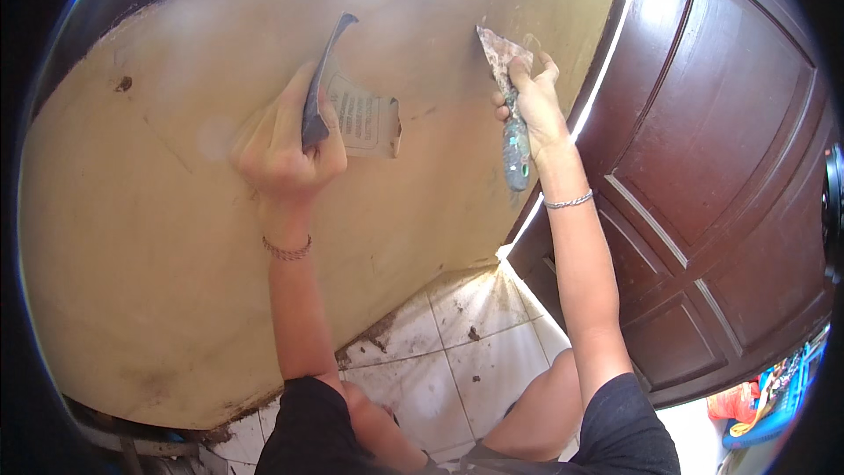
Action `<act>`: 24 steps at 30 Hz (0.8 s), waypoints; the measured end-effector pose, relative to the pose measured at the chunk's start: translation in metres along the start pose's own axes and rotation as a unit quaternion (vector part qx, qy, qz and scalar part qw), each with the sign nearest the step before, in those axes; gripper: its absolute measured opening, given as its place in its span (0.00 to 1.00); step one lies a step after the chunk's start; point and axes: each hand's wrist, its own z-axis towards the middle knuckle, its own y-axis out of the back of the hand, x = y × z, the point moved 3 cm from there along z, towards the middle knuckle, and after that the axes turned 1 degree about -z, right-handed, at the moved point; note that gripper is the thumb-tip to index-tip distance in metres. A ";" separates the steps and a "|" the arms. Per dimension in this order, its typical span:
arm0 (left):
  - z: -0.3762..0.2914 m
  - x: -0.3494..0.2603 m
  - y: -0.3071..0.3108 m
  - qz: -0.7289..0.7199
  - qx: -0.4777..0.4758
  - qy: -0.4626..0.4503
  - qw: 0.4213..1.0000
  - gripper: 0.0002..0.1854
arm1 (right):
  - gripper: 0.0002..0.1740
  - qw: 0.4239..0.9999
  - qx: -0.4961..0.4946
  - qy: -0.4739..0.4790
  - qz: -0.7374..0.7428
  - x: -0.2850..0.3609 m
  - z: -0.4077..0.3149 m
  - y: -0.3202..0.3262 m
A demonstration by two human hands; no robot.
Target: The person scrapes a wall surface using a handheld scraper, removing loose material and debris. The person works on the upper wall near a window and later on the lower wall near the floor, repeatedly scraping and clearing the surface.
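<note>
My left hand (290, 138) grips a folded sheet of sandpaper (321, 89), with its dark side bent upright between the fingers and its pale, printed back (362, 120) spread to the right, close to the yellowish wall (198, 244). My right hand (537, 99) is closed around a putty knife (515, 145) with a worn, paint-spotted handle. Its triangular blade (501, 53), smeared with whitish residue, points up and left, and my thumb lies on the blade's base. Whether the blade touches the wall cannot be told.
A brown panelled wooden door (712, 112) stands at the right, with light along its edge. Below the wall lies a white tiled floor (422, 382) with dirt and small debris. A red bag (733, 402) and blue plastic things (778, 409) are at the lower right.
</note>
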 end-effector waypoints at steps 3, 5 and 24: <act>0.001 0.000 0.002 0.000 0.003 0.005 1.000 0.13 | 0.43 0.996 -0.002 0.037 -0.086 0.000 -0.008 -0.011; 0.002 -0.001 0.001 -0.007 -0.018 -0.006 1.000 0.13 | 0.44 0.971 0.051 0.086 -0.218 -0.011 0.002 -0.005; -0.003 0.000 0.003 0.001 0.001 0.003 1.000 0.07 | 0.43 0.767 -0.030 0.342 -0.542 -0.031 0.026 -0.005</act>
